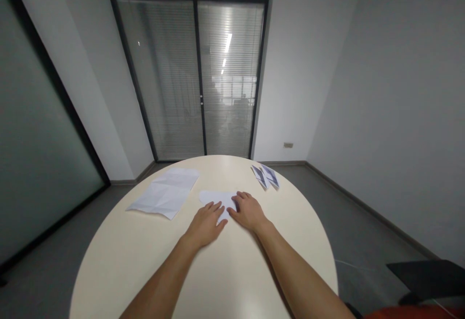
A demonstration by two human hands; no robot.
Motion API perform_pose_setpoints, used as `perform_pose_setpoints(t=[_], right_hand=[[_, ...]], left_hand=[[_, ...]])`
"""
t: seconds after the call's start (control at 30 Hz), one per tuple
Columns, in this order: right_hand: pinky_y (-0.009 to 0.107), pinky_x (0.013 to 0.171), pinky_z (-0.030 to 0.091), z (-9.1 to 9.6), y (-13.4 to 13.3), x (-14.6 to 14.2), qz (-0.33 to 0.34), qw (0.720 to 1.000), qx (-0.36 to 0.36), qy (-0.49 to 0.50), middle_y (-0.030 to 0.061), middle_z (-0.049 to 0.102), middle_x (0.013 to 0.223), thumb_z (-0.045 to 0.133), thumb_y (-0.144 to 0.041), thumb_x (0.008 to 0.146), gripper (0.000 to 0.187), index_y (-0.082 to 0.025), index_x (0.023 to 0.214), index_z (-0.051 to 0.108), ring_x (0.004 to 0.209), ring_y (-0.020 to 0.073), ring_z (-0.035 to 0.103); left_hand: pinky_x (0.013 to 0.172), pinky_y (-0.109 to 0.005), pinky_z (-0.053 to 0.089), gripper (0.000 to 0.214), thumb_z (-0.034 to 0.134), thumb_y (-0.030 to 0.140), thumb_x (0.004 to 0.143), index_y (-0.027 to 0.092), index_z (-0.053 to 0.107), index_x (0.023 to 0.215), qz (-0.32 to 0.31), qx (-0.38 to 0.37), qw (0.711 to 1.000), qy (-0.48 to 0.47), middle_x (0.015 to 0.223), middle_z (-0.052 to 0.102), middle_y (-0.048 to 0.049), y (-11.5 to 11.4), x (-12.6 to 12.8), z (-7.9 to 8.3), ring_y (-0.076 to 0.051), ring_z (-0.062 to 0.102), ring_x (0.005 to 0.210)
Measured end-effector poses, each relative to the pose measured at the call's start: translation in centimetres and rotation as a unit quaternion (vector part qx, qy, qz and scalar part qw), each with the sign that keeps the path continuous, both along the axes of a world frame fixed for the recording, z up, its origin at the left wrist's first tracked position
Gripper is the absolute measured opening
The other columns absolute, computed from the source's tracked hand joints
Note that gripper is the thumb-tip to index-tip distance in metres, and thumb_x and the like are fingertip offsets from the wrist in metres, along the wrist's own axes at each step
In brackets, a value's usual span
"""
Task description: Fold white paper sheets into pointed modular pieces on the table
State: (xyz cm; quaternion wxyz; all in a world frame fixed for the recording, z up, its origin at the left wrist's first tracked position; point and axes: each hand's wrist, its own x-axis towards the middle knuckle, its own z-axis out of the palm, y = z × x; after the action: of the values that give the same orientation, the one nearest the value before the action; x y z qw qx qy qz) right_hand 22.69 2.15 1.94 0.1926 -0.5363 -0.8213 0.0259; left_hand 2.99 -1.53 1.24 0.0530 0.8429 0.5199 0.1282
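Note:
A small folded white paper [218,199] lies near the middle of the round cream table [145,261]. My left hand [205,223] rests flat on its near left part, fingers stretched out and close together. My right hand [248,209] lies flat on its right part, fingers pointing left over the paper. Both hands press down on the sheet and neither grips it.
A creased white sheet [165,192] lies on the table to the left. Two folded printed paper pieces [266,176] sit at the far right edge. Behind the table is a glass sliding door with blinds [196,77]. A dark chair part [428,273] shows at lower right.

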Motion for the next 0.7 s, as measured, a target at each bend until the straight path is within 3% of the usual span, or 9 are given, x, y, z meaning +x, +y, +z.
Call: perform_pose_setpoints(t=[0.13, 0.3, 0.53, 0.7], right_hand=[[0.040, 0.106, 0.039, -0.5, 0.4, 0.3, 0.001, 1.000, -0.002, 0.012, 0.0144, 0.064, 0.130, 0.060, -0.043, 0.090, 0.048, -0.018, 0.131, 0.060, 0.123, 0.0287, 0.055], [0.040, 0.103, 0.041, -0.5, 0.5, 0.3, -0.020, 1.000, 0.002, 0.017, 0.0144, 0.066, 0.129, 0.062, -0.043, 0.089, 0.051, -0.018, 0.133, 0.060, 0.121, 0.0299, 0.058], [0.034, 0.088, 0.047, 0.9, 0.0, 0.0, -0.044, 0.999, -0.012, 0.014, 0.0102, 0.075, 0.104, 0.060, -0.038, 0.090, 0.030, -0.021, 0.110, 0.074, 0.101, 0.0255, 0.066], [0.028, 0.077, 0.048, 1.5, -0.3, -0.1, -0.010, 0.998, -0.052, 0.039, 0.0050, 0.078, 0.098, 0.055, -0.035, 0.092, 0.028, -0.025, 0.106, 0.077, 0.090, 0.0208, 0.070]], left_hand=[[0.120, -0.043, 0.033, 0.047, 0.046, 0.030, 0.095, 0.023, 0.059, 0.139, -0.043, -0.010, 0.998, -0.033, 0.150, 0.053, -0.0036, 0.4, -1.2, 0.0, -0.025, 0.045, 0.141], [0.115, -0.036, 0.040, 0.044, 0.040, 0.017, 0.094, 0.025, 0.067, 0.127, -0.099, -0.006, 0.991, -0.091, 0.137, 0.065, -0.0009, 0.7, -2.1, 0.2, -0.019, 0.055, 0.130], [0.105, -0.038, 0.044, 0.037, 0.041, 0.026, 0.098, 0.022, 0.067, 0.123, -0.037, 0.026, 0.998, -0.040, 0.122, 0.069, -0.0077, 0.3, -1.6, 1.1, -0.023, 0.063, 0.111], [0.104, -0.041, 0.042, 0.041, 0.038, 0.035, 0.101, 0.020, 0.062, 0.131, 0.022, 0.047, 0.999, 0.005, 0.119, 0.066, -0.0116, 0.2, -1.6, 1.2, -0.025, 0.060, 0.112]])
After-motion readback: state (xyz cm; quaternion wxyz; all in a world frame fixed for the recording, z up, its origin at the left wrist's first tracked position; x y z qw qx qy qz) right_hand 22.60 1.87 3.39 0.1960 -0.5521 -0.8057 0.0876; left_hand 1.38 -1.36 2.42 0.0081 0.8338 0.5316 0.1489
